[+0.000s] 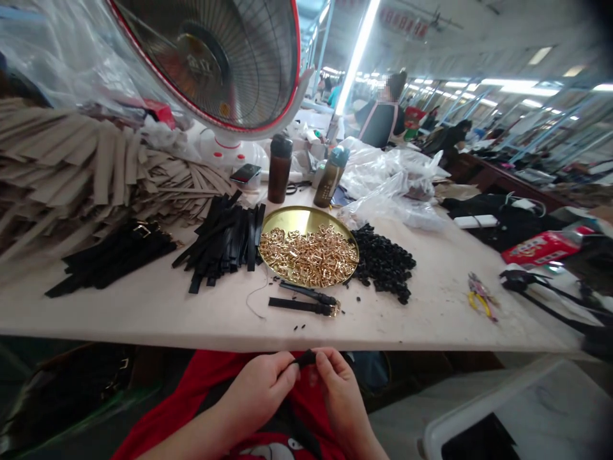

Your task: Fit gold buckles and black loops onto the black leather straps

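Observation:
Over my lap, below the table's front edge, my left hand [268, 383] and my right hand [335, 380] pinch a black strap [305, 359] between them. Most of the strap is hidden by my fingers. On the table ahead lie two black straps with gold buckles [301, 306]. Behind these stands a round gold tray [287, 217] heaped with small gold buckles [311, 255]. A pile of small black loops [385, 262] sits to its right. Plain black straps [225, 239] are bunched to its left, and buckled black straps [112, 255] lie farther left.
A large fan [215, 57] looms at the back left beside stacked beige strips [62, 160]. Two bottles [280, 169] stand behind the tray near plastic bags [383, 182]. Pliers [481, 298] with yellow handles lie at right. A white bin [440, 428] is below right.

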`<control>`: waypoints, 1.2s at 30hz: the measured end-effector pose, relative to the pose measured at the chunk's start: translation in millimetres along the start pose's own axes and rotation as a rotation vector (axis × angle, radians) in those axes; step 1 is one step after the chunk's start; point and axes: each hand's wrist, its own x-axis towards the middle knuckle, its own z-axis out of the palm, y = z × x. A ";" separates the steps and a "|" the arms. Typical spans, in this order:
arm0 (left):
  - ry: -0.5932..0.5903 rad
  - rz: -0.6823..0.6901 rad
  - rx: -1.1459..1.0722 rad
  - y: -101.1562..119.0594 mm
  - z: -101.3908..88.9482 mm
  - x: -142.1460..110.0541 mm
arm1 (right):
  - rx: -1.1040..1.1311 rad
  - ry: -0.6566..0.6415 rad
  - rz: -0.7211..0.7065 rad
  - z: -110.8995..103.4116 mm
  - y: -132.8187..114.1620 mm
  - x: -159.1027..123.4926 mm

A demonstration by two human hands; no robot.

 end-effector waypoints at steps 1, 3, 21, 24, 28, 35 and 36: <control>-0.003 -0.005 0.010 0.2 -1.7 1.8 | 0.011 -0.005 -0.001 -1.6 0.1 1.1; -0.007 -0.013 0.017 -0.1 -3.0 5.7 | 0.039 -0.022 0.000 -4.2 -0.1 3.5; -0.073 0.028 -0.134 -3.2 9.7 32.3 | 0.758 -0.169 0.313 -3.6 -2.8 19.9; -0.068 0.023 -0.139 -3.1 9.6 35.4 | 0.751 -0.156 0.284 -4.0 -4.5 20.9; -0.080 0.035 -0.167 -2.4 9.0 37.7 | 0.804 -0.156 0.289 -4.3 -2.0 21.7; -0.086 0.018 -0.183 -6.5 10.7 34.8 | 0.761 -0.146 0.291 -2.2 3.8 22.6; -0.084 0.013 -0.166 -7.7 10.7 34.6 | 0.727 -0.137 0.283 -1.6 3.8 22.4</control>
